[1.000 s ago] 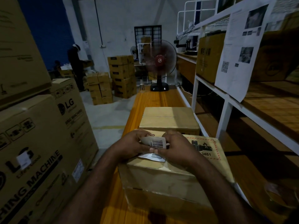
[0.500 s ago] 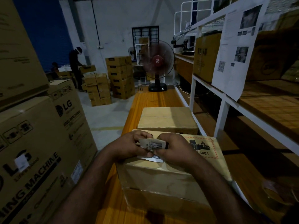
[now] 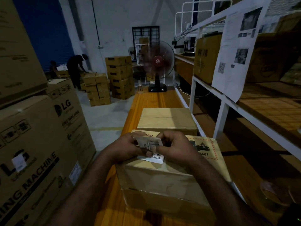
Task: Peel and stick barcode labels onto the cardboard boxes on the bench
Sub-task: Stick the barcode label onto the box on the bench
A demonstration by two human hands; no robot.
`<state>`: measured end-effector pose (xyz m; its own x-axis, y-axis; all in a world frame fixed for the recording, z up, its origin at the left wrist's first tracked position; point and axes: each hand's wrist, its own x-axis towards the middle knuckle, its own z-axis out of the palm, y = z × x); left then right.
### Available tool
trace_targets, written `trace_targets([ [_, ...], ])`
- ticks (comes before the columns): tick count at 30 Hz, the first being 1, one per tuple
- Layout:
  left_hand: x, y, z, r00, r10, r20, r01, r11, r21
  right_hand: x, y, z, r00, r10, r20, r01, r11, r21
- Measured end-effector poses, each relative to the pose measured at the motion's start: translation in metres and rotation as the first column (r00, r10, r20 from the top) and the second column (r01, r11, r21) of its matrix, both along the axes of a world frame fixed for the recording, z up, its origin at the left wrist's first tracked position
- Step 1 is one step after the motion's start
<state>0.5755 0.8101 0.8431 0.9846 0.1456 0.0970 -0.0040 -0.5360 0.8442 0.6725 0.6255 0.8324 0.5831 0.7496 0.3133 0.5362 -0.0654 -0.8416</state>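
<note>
A cardboard box (image 3: pixel 162 181) with a red-bordered hazard print stands on the wooden bench (image 3: pixel 156 100) right in front of me. A white barcode label (image 3: pixel 154 158) lies stuck on its top near the front edge. Above it, my left hand (image 3: pixel 128 148) and my right hand (image 3: pixel 175 148) both pinch a small stack of barcode labels (image 3: pixel 149 142), held tilted between the fingertips. A second, plain cardboard box (image 3: pixel 166 120) sits just behind the first one on the bench.
Large washing-machine cartons (image 3: pixel 37 144) stand close on the left. A white shelf rack (image 3: pixel 223 101) with boxes and a hanging paper sheet (image 3: pixel 236 49) runs along the right. A pedestal fan (image 3: pixel 158 66) stands at the bench's far end. A person (image 3: pixel 75 69) bends over box stacks in the distance.
The label stack has tilted and turned in my fingers, and both hands have shifted slightly. The stuck label on the box top shows more below my fingers.
</note>
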Motion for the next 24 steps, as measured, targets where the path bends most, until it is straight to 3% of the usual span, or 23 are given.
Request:
trace_targets([
  [2, -0.002, -0.004, 0.002, 0.999, -0.008, -0.036, 0.005, 0.996, -0.094, -0.002, -0.003, 0.002, 0.991, 0.027, -0.135, -0.01, 0.992, 0.126],
  [4, -0.003, -0.008, 0.003, 0.998, -0.024, -0.062, 0.018, 0.995, -0.096, -0.002, -0.005, 0.004, 0.975, 0.046, -0.218, -0.005, 0.983, 0.185],
  [15, -0.017, -0.012, 0.01, 0.999, 0.033, -0.031, -0.036, 0.995, -0.095, 0.0, -0.004, 0.007, 0.94, -0.021, -0.341, 0.085, 0.981, 0.174],
  [18, -0.023, -0.013, 0.018, 0.988, 0.152, 0.019, -0.144, 0.966, -0.216, 0.0, -0.002, 0.006, 0.939, -0.04, -0.341, 0.1, 0.982, 0.162],
  [24, 0.002, -0.033, 0.033, 0.847, 0.515, 0.13, -0.388, 0.767, -0.51, 0.0, -0.001, 0.004, 0.963, -0.068, -0.26, 0.102, 0.987, 0.12],
])
